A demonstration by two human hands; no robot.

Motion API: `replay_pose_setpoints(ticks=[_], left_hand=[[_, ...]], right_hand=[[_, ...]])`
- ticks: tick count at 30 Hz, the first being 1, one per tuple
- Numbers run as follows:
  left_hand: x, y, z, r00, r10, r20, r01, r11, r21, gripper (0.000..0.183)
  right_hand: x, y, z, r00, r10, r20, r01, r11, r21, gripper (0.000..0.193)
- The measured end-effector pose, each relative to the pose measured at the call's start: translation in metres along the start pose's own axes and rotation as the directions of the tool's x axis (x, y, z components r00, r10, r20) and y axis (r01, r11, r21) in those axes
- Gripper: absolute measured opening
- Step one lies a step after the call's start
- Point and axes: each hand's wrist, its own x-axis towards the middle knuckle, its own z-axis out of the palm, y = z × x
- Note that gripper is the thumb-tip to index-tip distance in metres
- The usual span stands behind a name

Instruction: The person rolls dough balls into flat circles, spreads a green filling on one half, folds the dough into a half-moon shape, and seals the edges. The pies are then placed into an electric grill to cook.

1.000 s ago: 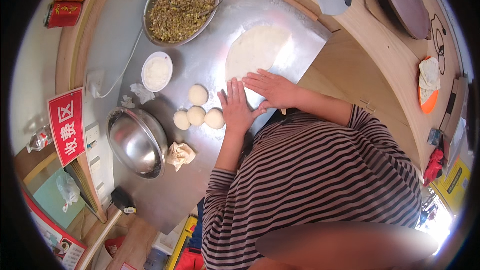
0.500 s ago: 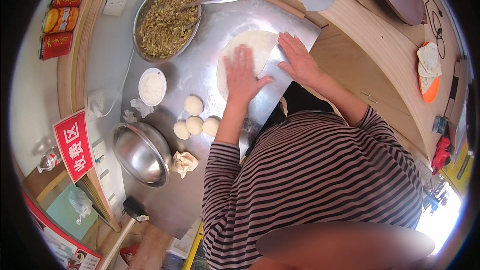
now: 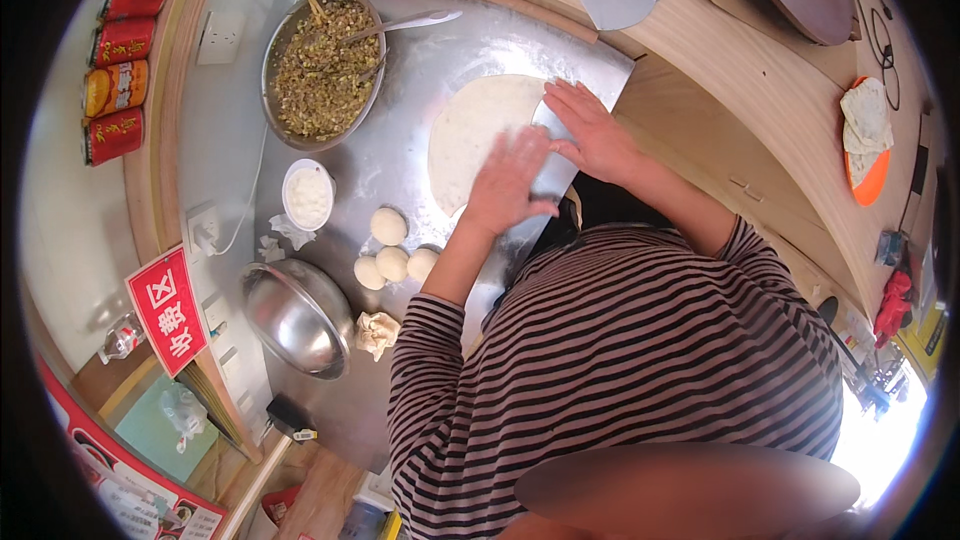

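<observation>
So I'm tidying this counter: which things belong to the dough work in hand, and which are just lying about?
In use:
left hand and right hand, flat on the dough sheet
dough balls
filling bowl
small flour bowl

Lying about:
upturned steel bowl
red cans
red sign

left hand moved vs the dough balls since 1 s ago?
Yes. The left hand was beside the dough balls a second ago; now it lies farther up the steel table, flat on the round dough sheet.
</observation>
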Motion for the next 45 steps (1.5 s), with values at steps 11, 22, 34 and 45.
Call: replay_pose_setpoints(ticks=[11,22,34,45], left_hand=[[0.018,0.05,-0.037,0.893,-0.268,-0.361,0.094,0.897,-0.432,0.114],[0.019,0.078,-0.081,0.877,-0.114,-0.467,-0.352,0.509,-0.786,0.102],[0.113,0.108,-0.036,0.868,-0.45,-0.21,0.14,0.628,-0.766,0.024],[0.229,0.183,-0.062,0.888,-0.209,-0.41,-0.029,0.864,-0.503,0.03]], right_hand=[[0.04,-0.112,-0.015,0.969,0.196,0.15,-0.15,-0.015,0.989,0.066],[0.019,-0.016,-0.117,0.781,0.12,-0.612,-0.203,0.977,-0.067,0.054],[0.114,0.126,-0.3,0.804,0.292,-0.518,-0.576,0.6,-0.555,0.039],[0.141,0.119,-0.307,0.859,0.397,-0.324,-0.494,0.809,-0.32,0.07]])
